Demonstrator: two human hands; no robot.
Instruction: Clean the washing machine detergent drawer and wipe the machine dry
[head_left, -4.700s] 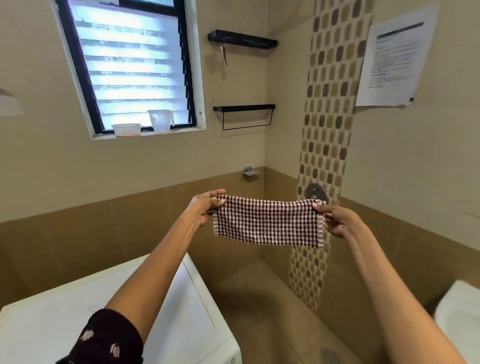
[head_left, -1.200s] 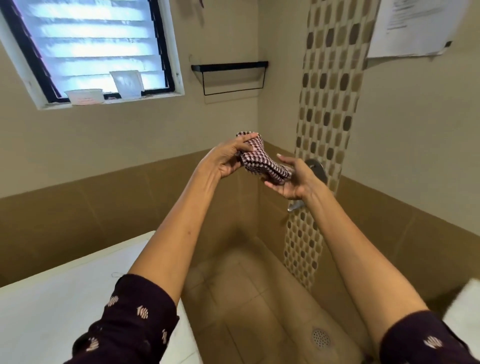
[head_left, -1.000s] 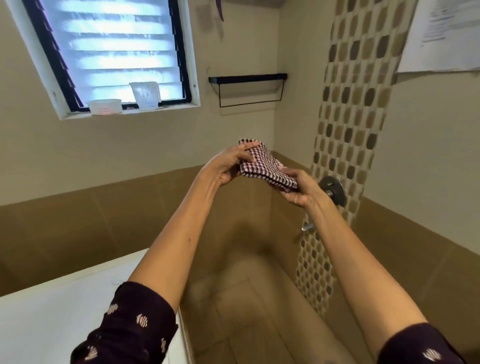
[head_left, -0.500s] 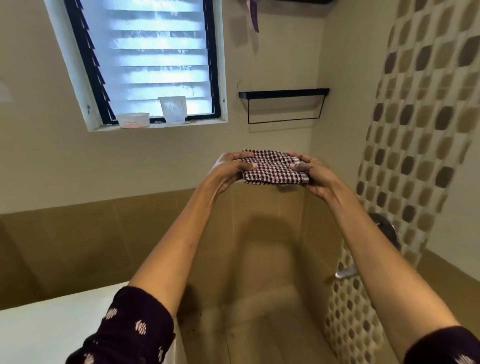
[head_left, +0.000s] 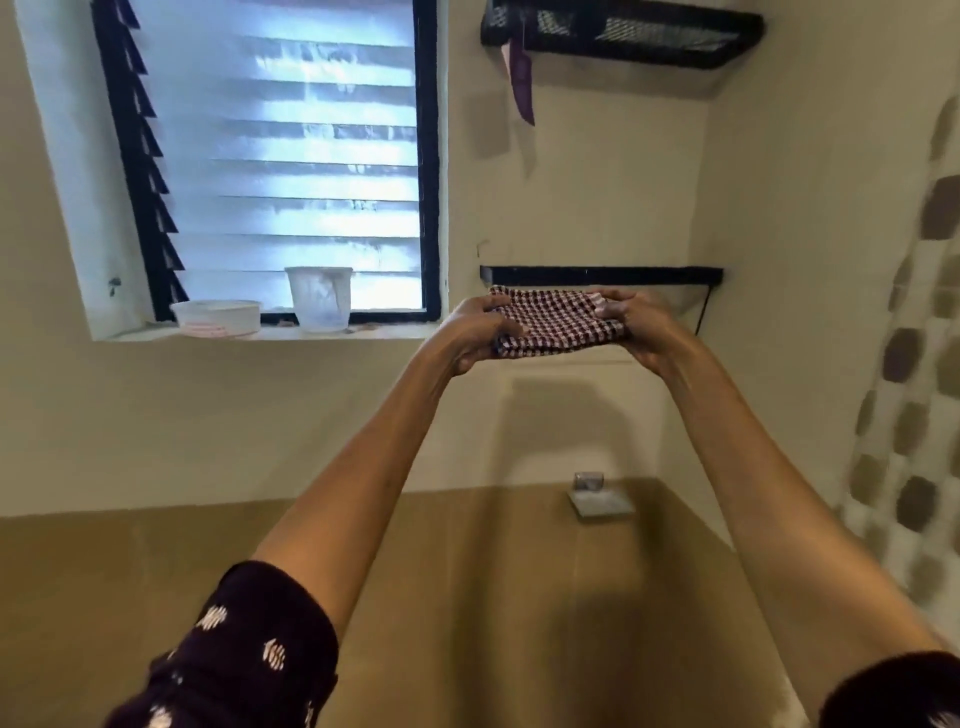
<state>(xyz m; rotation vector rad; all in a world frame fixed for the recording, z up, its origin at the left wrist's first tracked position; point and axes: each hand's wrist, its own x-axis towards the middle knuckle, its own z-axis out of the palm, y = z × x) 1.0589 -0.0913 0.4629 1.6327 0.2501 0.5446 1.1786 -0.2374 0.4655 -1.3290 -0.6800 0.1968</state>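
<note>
We read this as a cloth-handling step. Both arms are raised toward the back wall, and the hands meet at about 1 o'clock from the middle of the view. The left hand (head_left: 470, 332) has its grip clamped on the left end of the checked cloth (head_left: 553, 325), fingers curled round it. The right hand (head_left: 641, 332) has its grip clamped on the right end likewise. The cloth is folded into a thick flat pad and held level between them, just under the front edge of the black wall shelf (head_left: 649, 274) at its 12 o'clock. Whether it touches the shelf we cannot tell.

Neither the washing machine nor its detergent drawer is in view, so we cannot judge how far the cleaning and drying have come. Our guess is that the folded cloth is meant for that shelf. If so, the next move calls for lifting it clear of the front edge, sliding it toward the wall, and loosing both grips together so the fold holds.

As for writing — the shallow white tub (head_left: 215, 318) on the window sill, out at 9 o'clock, carries reddish print too small to read. The cloudy cup (head_left: 318, 298) just beside it, at its 3 o'clock, shows no label. The purple tag (head_left: 521, 83) hanging from the upper mesh shelf (head_left: 623, 36) bears nothing legible.
</note>
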